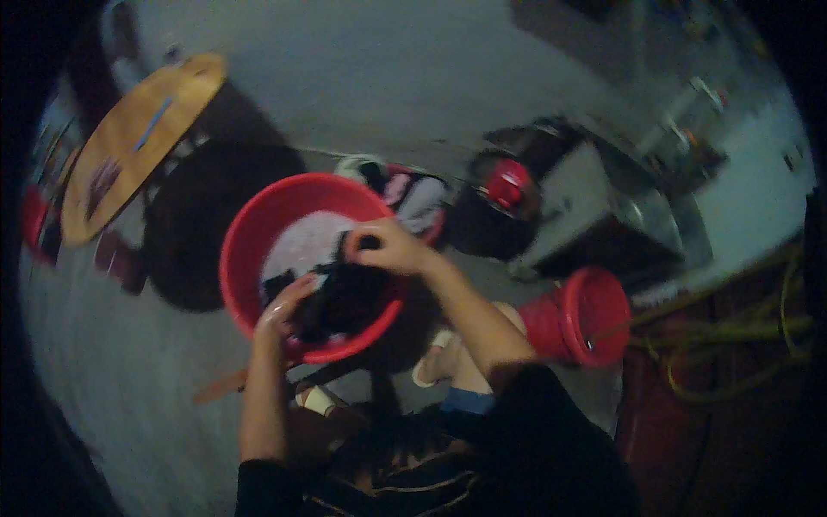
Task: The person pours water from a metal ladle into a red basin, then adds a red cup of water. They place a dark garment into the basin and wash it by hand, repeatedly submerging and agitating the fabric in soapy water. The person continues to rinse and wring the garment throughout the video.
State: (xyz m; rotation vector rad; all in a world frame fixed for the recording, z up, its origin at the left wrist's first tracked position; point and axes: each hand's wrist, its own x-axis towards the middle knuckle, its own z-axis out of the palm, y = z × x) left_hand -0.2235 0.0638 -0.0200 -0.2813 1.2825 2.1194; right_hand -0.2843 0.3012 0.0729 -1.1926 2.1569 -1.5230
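A round red plastic basin (236, 258) holds whitish suds (303, 242). A dark wet cloth (345, 294), perhaps a garment, lies partly in the suds and bunches up toward the near right side. My right hand (391, 245) pinches the upper part of this cloth between thumb and fingers, over the basin's right side. My left hand (292, 304) grips the same cloth at the basin's near left, its fingertips pointing inward. Blur hides the exact finger contact, and the cloth's lower part is out of sight.
Behind the basin sits a reddish container with clothes (417, 197). A red bucket (594, 316) stands at right, near a yellowish hose (723, 336). A dark pot-like vessel (491, 223) holds something red. A wooden oval tabletop (139, 142) is at left. My sandalled feet are below.
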